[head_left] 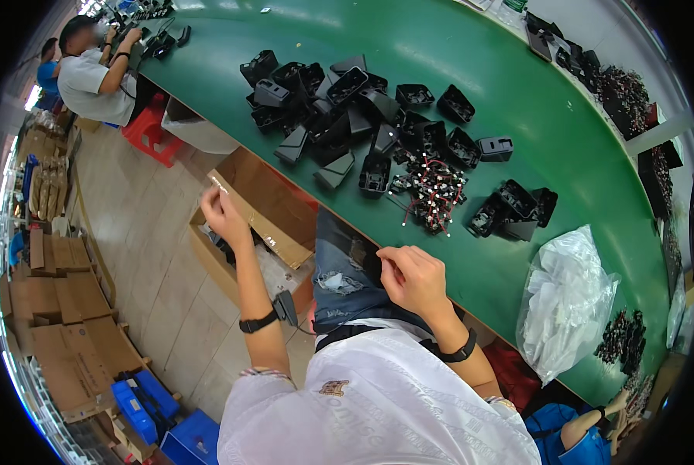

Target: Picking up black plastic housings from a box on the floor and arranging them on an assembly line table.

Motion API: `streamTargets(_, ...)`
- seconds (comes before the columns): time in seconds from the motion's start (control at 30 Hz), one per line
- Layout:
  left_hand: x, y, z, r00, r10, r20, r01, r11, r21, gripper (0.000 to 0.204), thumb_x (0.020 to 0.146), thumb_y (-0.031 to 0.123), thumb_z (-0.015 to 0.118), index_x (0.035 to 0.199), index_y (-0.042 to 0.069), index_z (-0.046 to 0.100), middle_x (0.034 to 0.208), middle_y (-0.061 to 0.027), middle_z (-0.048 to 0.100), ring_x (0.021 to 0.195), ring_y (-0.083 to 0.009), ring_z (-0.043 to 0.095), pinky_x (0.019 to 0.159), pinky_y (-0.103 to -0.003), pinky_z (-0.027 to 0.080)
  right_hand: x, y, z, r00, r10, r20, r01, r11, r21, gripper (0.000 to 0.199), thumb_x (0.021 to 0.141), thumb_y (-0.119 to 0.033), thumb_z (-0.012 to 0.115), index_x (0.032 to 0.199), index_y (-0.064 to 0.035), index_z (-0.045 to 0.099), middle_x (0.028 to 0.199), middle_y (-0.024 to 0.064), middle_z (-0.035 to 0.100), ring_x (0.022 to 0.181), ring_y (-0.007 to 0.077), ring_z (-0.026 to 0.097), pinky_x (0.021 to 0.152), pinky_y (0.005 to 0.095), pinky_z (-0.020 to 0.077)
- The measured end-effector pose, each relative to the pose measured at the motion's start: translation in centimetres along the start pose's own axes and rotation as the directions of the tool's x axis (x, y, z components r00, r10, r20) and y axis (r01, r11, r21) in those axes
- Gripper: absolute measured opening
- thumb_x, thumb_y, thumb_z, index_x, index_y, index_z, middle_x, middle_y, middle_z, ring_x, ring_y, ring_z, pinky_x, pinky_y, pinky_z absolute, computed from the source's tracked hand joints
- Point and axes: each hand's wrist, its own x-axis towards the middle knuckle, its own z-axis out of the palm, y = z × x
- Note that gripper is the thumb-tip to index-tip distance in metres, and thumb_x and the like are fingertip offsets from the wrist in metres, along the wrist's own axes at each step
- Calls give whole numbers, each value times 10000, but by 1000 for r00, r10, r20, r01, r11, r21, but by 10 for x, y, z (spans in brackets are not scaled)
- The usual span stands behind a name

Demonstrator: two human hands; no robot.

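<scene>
My left hand [227, 217] is closed at the flap of a cardboard box [216, 262], its bent fingers against the flap's upper corner. The box stands below the table edge beside my leg, and some dark parts and clear plastic show inside. My right hand [415, 280] is over the near table edge, fingers curled in toward the thumb; what they hold, if anything, is hidden. Ahead of it lies a tangle of small wired connectors [433, 194] in red, black and white. Behind these is a heap of black plastic housings [327, 116].
A smaller group of black housings [515, 208] and a clear bag of white material [568, 302] lie on the green table [533, 101] to the right. At far left a person [95, 81] works near a red stool [150, 132]. Flattened cartons [72, 364] and blue cases [145, 403] lie lower left.
</scene>
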Motion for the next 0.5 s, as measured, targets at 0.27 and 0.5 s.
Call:
streamTargets(0.27, -130, -230, -159, 901, -425, 88, 126, 451, 884, 508, 709, 226, 708, 1120, 3, 509, 1032, -238, 570, 1000, -400, 537, 930, -435, 425, 4, -2, 2, 997, 43, 65, -39, 997, -66, 148, 704, -18, 637, 836, -86, 635, 622, 22, 558, 531, 176, 531, 477, 303, 426)
streamTargets(0.5, -151, -238, -133, 788, -603, 120, -36, 149, 988, 645, 681, 345, 728, 1168, -1, 486, 1161, -287, 499, 1123, -430, 476, 951, -468, 425, 11, -6, 10, 994, 94, 59, -89, 992, -86, 155, 722, 14, 644, 848, -72, 672, 596, 44, 550, 484, 174, 514, 468, 279, 410)
